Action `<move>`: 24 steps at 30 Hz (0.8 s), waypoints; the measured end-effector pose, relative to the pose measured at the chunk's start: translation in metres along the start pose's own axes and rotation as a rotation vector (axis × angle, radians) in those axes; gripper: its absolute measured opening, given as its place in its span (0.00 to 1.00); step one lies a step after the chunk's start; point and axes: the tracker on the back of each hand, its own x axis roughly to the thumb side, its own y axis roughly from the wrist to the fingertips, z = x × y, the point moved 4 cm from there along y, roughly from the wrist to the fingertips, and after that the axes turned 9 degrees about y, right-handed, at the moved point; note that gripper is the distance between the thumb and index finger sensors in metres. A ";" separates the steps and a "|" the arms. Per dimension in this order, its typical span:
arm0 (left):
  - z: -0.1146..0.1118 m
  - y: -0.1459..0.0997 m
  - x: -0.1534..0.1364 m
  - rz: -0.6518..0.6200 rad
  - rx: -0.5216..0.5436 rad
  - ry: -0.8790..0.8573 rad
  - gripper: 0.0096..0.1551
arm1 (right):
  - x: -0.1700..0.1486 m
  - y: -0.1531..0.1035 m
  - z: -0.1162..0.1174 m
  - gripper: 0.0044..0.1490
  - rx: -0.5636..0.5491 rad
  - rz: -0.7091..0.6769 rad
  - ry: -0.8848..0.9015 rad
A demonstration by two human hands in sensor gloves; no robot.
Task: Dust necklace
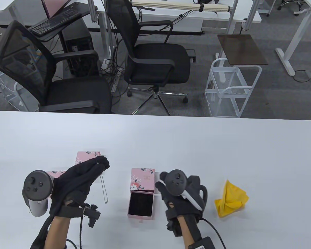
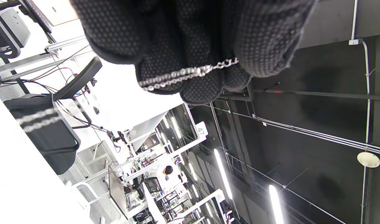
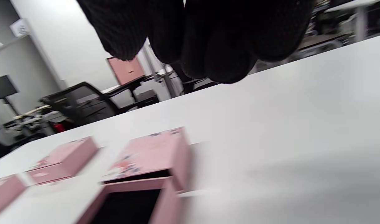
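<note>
My left hand pinches a thin silver necklace at its top, and the chain hangs down to just above the table. In the left wrist view the chain lies across my fingertips. My right hand hovers empty with its fingers curled, just right of the open pink drawer box, whose black-lined tray is pulled out and empty. The box also shows in the right wrist view below my fingers. A crumpled yellow cloth lies to the right of my right hand.
Two more pink boxes lie at the left, one behind my left hand and one under it; they show in the right wrist view. Office chairs and a white cart stand beyond the table's far edge.
</note>
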 end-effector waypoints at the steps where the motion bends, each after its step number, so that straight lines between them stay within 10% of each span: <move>1: -0.002 0.000 0.001 -0.004 -0.004 0.003 0.19 | -0.015 -0.001 -0.007 0.33 -0.016 0.034 -0.017; 11: -0.022 -0.001 0.010 -0.034 -0.044 0.025 0.19 | -0.148 -0.013 -0.030 0.33 -0.006 0.380 -0.180; 24: -0.020 -0.001 0.011 -0.032 -0.041 0.011 0.18 | -0.197 0.007 0.023 0.43 0.209 0.541 -0.304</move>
